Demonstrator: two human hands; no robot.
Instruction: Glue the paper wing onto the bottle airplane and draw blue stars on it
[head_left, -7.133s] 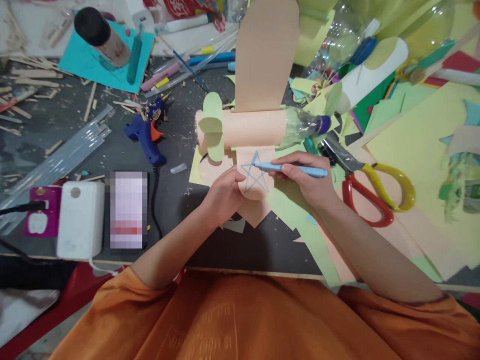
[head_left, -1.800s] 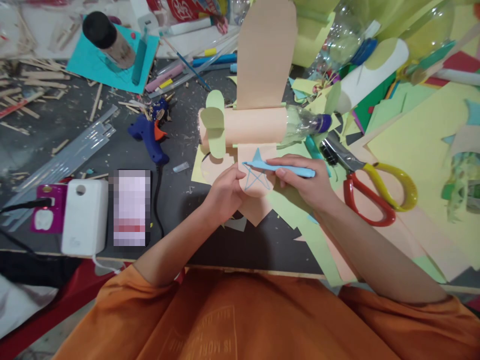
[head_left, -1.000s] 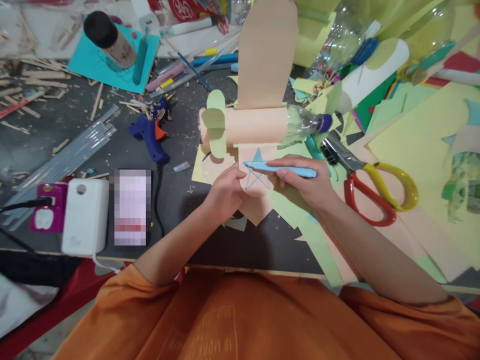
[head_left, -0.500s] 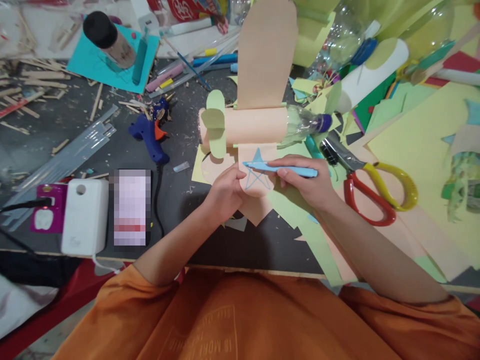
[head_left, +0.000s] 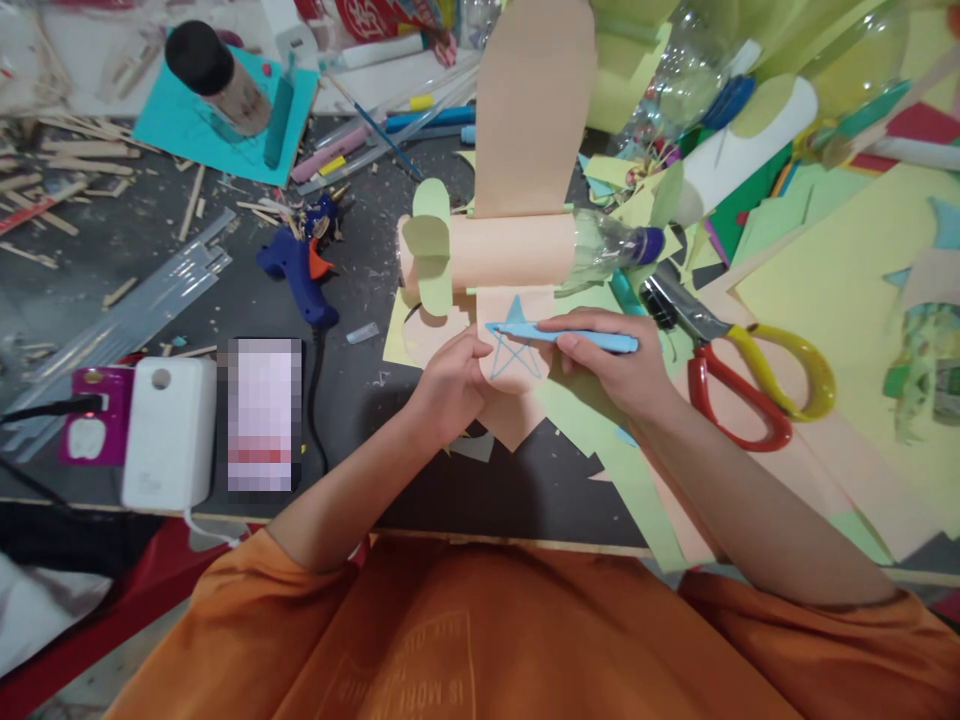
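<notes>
My right hand (head_left: 611, 362) is closed round a light blue marker pen (head_left: 592, 337), whose tip rests at the left arm of a blue star (head_left: 517, 362). The star is drawn on the rounded lower paper wing (head_left: 491, 302) of a toy plane, and its top point is filled in blue. My left hand (head_left: 454, 385) pinches that wing's left edge. The plane's body is a clear plastic bottle (head_left: 600, 250) wrapped in peach paper, with a purple cap at the right. A long peach wing (head_left: 532, 110) extends away from me, and a green paper tailpiece (head_left: 432, 245) crosses the left end.
Large scissors (head_left: 739, 375) with red and yellow handles lie right of my right hand on paper sheets. A blue glue gun (head_left: 300, 270) and its cord lie at left, near a phone (head_left: 260, 415) and a white power bank (head_left: 169, 433). Wood sticks (head_left: 90, 150) litter the far left.
The marker and my right hand have shifted very slightly to the right. My left hand and the bottle plane look the same.
</notes>
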